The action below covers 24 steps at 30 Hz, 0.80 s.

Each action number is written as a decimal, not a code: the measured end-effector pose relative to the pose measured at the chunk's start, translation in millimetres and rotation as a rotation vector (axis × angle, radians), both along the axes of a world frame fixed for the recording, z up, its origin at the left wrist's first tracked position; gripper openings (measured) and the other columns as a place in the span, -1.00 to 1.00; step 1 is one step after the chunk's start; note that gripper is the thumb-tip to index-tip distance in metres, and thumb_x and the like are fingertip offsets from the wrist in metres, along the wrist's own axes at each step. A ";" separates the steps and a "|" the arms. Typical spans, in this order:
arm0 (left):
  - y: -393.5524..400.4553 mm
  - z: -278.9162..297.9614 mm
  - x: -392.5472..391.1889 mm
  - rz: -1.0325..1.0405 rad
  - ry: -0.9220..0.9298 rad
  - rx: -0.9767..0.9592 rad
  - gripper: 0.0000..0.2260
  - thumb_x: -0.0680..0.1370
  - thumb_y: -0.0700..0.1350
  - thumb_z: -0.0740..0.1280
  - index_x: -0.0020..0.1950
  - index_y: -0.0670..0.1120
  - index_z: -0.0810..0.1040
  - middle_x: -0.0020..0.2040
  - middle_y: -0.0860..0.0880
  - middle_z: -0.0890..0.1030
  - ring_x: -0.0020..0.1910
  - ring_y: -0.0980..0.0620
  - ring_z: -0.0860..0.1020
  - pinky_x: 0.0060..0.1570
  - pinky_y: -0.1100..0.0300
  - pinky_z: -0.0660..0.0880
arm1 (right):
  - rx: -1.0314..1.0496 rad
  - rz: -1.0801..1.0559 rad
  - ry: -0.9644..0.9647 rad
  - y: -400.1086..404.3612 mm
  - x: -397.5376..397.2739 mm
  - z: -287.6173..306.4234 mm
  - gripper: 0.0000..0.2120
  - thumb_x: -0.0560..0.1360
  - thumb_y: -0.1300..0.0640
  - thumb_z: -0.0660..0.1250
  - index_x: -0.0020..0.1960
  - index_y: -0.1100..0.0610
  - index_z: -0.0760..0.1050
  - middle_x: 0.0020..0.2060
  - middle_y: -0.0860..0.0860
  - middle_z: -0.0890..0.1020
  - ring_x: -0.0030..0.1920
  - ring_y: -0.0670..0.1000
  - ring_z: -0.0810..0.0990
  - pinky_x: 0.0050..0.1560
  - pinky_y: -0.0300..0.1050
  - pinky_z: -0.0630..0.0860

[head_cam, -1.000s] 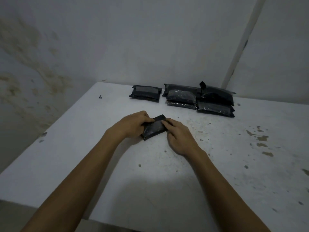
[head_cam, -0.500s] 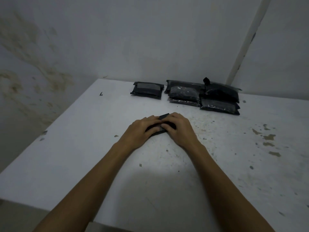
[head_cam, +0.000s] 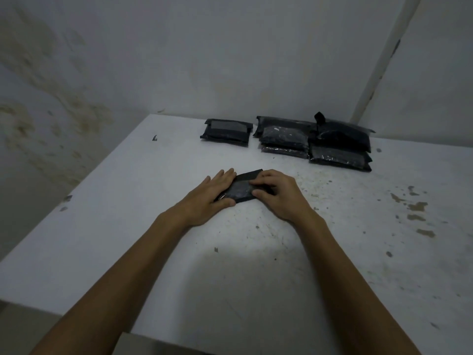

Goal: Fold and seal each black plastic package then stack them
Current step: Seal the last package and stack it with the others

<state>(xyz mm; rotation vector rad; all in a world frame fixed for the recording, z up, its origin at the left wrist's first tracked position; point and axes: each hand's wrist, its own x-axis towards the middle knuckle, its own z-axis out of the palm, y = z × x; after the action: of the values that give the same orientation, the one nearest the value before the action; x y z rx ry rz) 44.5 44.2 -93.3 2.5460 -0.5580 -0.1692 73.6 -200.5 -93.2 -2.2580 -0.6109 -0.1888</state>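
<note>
The black plastic package (head_cam: 242,188) lies flat on the white tabletop (head_cam: 153,226), pinned between the two hands. The left hand (head_cam: 212,194) rests on its left end with fingers straight and spread, the thumb tucked along the near edge, pressing rather than gripping. The right hand (head_cam: 277,192) covers the right end with its fingers curled down onto the top face; it seems to be pressing a folded flap or seal flat, though the flap itself is hidden under the fingers, so I cannot tell whether it is pinched or merely held down.

The main risk, as I judge it, is the fold springing open. Slick plastic tends to uncurl once pressure lifts, so if either hand comes away before the seal holds, the flap could pop up and the package would have to be redone. Uneven pressure from the curled right fingers could also crease the seal crooked or slide the package across the smooth tabletop.

Beyond the fingertips of both hands, one folded package (head_cam: 226,132) sits alone ahead of the left hand, and a loose heap of packages (head_cam: 314,142) sits ahead and to the right of the right hand. That heap looks uneven, with a flap sticking up, so adding this package carelessly could tip or shift it.
</note>
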 end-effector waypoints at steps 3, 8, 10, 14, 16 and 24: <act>-3.1 -4.4 -9.0 0.149 -0.197 0.028 -0.40 0.70 0.00 0.27 0.69 -0.04 0.10 0.69 -0.02 0.05 0.67 0.02 -0.03 0.64 -0.10 -0.04 | -0.024 -0.056 -0.079 2.1 -5.0 -2.9 -0.74 0.50 0.08 0.52 0.17 0.09 0.68 0.04 -0.05 0.60 0.07 -0.05 0.53 0.15 -0.04 0.55; -41.8 -5.3 -25.8 0.129 -0.411 0.249 -0.41 0.71 0.05 0.19 0.67 -0.14 0.12 0.69 -0.17 0.03 0.67 -0.14 0.01 0.62 -0.18 0.03 | -0.103 -0.168 -0.191 11.5 -13.3 -6.0 -0.77 0.46 0.04 0.49 0.07 0.09 0.61 -0.08 -0.05 0.50 -0.07 -0.05 0.48 -0.06 -0.05 0.55; -61.2 -7.8 -26.7 0.127 -0.282 0.303 -0.36 0.72 0.17 0.00 0.70 -0.12 -0.06 0.70 -0.14 -0.11 0.68 -0.10 -0.14 0.63 -0.15 -0.06 | -0.123 -0.169 -0.236 14.5 -14.9 -8.9 -0.76 0.48 0.07 0.47 0.12 0.10 0.61 -0.04 -0.02 0.51 -0.04 -0.03 0.46 -0.01 0.01 0.53; -67.6 -14.0 -26.2 0.162 -0.194 0.306 -0.34 0.70 0.22 -0.09 0.69 -0.06 -0.22 0.69 -0.10 -0.25 0.66 -0.05 -0.28 0.64 -0.09 -0.17 | -0.101 -0.143 -0.211 12.9 -15.9 -12.6 -0.73 0.55 0.07 0.44 0.23 0.11 0.64 0.03 -0.03 0.55 0.05 -0.02 0.49 0.07 0.02 0.54; -67.5 -14.7 -27.9 0.196 -0.170 0.279 -0.35 0.71 0.23 -0.05 0.69 0.00 -0.23 0.68 -0.12 -0.29 0.65 -0.08 -0.29 0.63 -0.03 -0.23 | -0.079 -0.156 -0.180 12.7 -16.6 -12.5 -0.71 0.56 0.05 0.44 0.25 0.10 0.64 0.01 -0.05 0.53 0.05 -0.05 0.48 0.06 -0.05 0.55; -73.4 -19.4 -30.0 0.387 -0.083 0.210 -0.25 0.67 0.33 0.01 0.68 0.03 -0.29 0.67 -0.17 -0.30 0.67 -0.11 -0.22 0.58 0.02 -0.25 | -0.088 -0.209 -0.145 13.7 -19.5 -11.6 -0.67 0.56 -0.02 0.44 0.28 0.07 0.64 0.03 -0.10 0.52 0.05 -0.11 0.48 -0.01 -0.23 0.47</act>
<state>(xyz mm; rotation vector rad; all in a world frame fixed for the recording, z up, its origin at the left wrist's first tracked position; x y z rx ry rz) 14.4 -29.2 -112.7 2.8178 -0.0707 0.0182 54.1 -186.8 -104.9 -2.4080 -0.4646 -0.4405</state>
